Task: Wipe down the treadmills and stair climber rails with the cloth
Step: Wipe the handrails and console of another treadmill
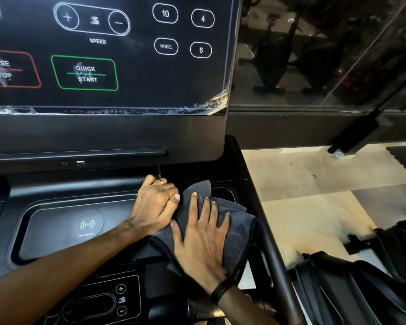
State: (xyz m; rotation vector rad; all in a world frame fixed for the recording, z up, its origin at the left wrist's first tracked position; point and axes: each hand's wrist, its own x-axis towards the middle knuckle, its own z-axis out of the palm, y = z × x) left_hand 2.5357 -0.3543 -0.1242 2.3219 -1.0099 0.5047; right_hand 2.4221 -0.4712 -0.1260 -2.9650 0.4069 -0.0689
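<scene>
A dark grey cloth (234, 221) lies bunched on the right end of the treadmill console tray (56, 231), over a recessed cup holder (227, 192). My right hand (202, 240), with a black band at the wrist, presses flat on the cloth with straight, spread fingers. To its left, my left hand (156, 205), which wears a ring, rests on the tray's back ledge. Its thumb touches the cloth's edge and its fingertips bend down over the ledge, out of sight. The treadmill's right side rail (274, 245) runs just right of the cloth.
The touch panel (103, 55) with SPEED, QUICK START and PAUSE/STOP marks rises behind the tray. A small speed control pad (103, 299) sits near the bottom. Right of the rail are pale floor tiles (314, 207), another machine's black frame (361, 277) and a glass wall (314, 55).
</scene>
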